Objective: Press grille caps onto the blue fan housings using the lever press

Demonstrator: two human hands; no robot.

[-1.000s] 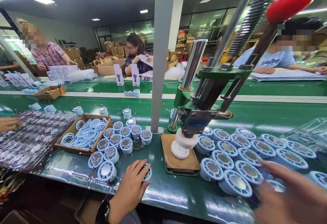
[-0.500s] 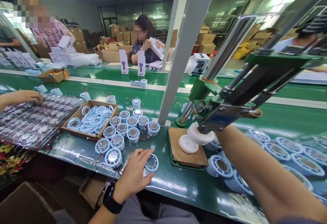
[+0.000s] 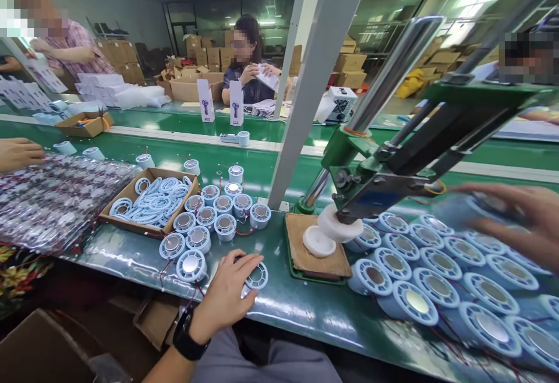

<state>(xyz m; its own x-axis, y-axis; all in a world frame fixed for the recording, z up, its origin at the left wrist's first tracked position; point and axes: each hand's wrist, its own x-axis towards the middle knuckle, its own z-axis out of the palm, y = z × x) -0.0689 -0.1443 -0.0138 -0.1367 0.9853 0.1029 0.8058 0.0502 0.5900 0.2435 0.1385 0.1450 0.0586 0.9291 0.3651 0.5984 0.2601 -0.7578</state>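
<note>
We log a green table [image 3: 314,316], press [image 3: 371,194] standing on it. Left of the press: carton [image 3: 135,224] of blue rings [image 3: 155,199]. Our right hand [image 3: 533,214], blurred, grips a blue housing [image 3: 458,214] right of the press; our left hand [image 3: 227,290] curls round a second housing [image 3: 257,276], left of it.

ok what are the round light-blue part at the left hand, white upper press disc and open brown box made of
Round light-blue part: probably plastic, smooth satin, evenly coloured. White upper press disc: possibly hard plastic, matte and opaque. Open brown box: likely cardboard, dull, thin walls.
</note>
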